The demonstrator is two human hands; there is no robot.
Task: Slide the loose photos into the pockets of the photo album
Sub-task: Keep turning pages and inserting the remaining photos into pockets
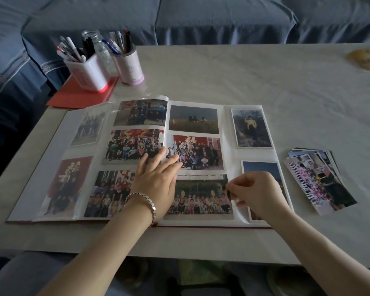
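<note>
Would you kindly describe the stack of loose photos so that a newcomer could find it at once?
On the pale table, find the open photo album and look just past its right edge. There lies the stack of loose photos, slightly fanned. Unlike the album's pictures, these sit in no plastic pocket, and the top one shows a crowd in pink.
</note>
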